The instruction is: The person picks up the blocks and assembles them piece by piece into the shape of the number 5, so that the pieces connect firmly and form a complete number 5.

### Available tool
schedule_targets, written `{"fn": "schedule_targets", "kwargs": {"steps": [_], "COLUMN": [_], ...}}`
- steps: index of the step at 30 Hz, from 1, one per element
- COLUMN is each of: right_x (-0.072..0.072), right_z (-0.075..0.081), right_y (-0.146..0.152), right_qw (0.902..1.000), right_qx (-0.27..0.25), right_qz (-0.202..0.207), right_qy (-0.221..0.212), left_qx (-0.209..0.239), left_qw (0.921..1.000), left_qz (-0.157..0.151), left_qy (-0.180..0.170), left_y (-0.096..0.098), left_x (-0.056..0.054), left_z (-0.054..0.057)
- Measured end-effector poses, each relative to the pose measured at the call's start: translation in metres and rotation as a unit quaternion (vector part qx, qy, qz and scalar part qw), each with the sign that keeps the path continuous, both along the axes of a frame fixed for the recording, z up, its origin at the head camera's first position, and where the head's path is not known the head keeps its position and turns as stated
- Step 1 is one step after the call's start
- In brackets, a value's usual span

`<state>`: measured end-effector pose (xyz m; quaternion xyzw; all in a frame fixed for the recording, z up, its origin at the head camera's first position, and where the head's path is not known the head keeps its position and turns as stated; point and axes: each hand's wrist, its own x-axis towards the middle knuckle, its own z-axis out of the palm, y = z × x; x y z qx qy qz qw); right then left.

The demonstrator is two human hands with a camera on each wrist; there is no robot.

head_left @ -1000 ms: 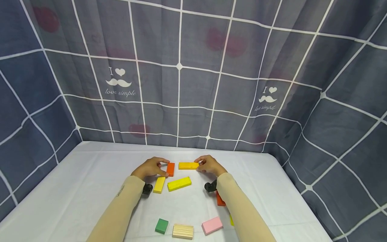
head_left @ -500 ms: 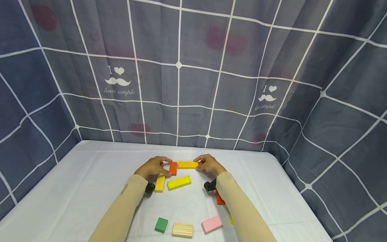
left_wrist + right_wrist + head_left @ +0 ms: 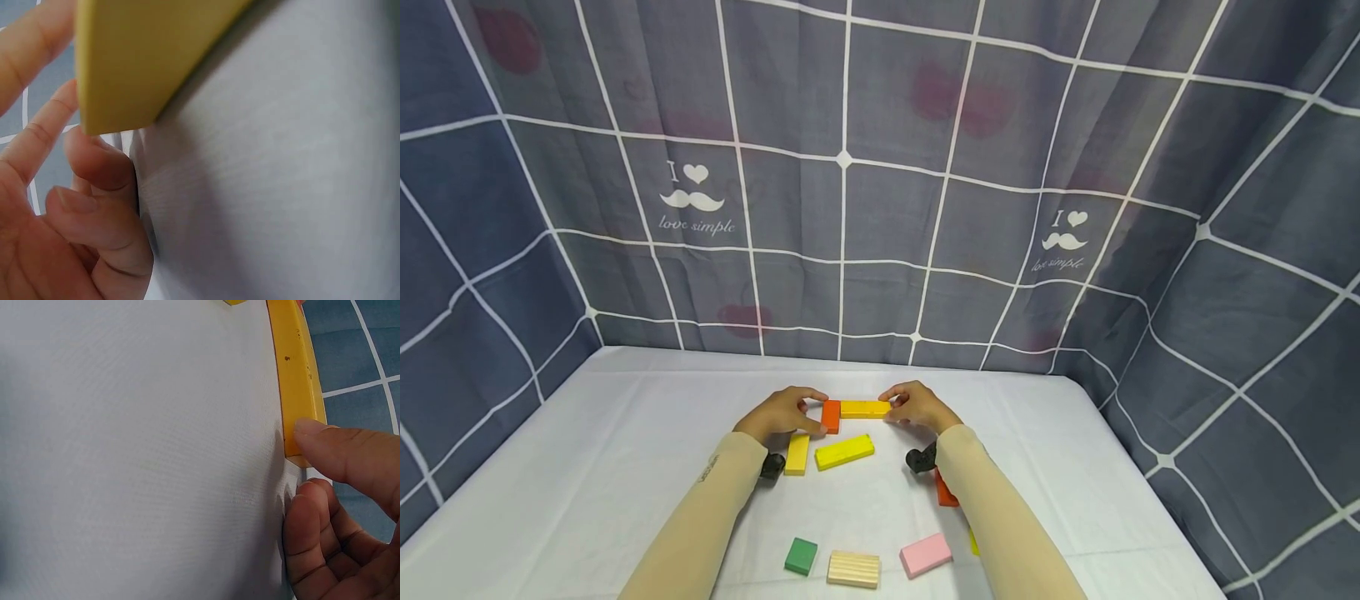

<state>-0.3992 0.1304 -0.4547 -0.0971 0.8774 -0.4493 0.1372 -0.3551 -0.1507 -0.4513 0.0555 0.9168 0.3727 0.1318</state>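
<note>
In the head view my left hand (image 3: 777, 414) pinches an orange block (image 3: 831, 417) between thumb and index finger near the back of the table. Butted against its right side lies a long amber-yellow block (image 3: 863, 410). My right hand (image 3: 922, 406) pinches that long block by its right end; the right wrist view shows the thumb (image 3: 350, 453) on it and the other fingers curled below. A yellow block (image 3: 797, 455) lies just in front of my left hand and fills the top of the left wrist view, hiding the orange one there.
Between the forearms lies a bright yellow block (image 3: 845, 452). My right sleeve partly covers a red-orange block (image 3: 947, 490) and another yellow block (image 3: 974, 543). Nearer stand a green block (image 3: 801, 556), a ridged wooden block (image 3: 853, 570) and a pink block (image 3: 926, 555). A grey checked curtain (image 3: 880, 208) backs the table.
My left hand has slid the orange block to the right, closing the gap to the long amber-yellow block. My right hand has stayed nearly still at that block's end.
</note>
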Motion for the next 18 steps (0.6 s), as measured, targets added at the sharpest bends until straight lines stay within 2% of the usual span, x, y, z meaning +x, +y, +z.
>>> {"fn": "schedule_targets", "kwargs": {"steps": [18], "right_x": [-0.0021], "right_z": [-0.0001], "right_y": [0.0004], "right_qw": [1.0], "right_qx": [0.007], "right_qz": [0.006], "right_qy": [-0.004], "left_qx": [-0.005], "left_qw": [1.0], "left_qz": [0.006], "left_qy": [0.001], "left_y": [0.0003], "left_x": [-0.0003], "left_z": [-0.001]}}
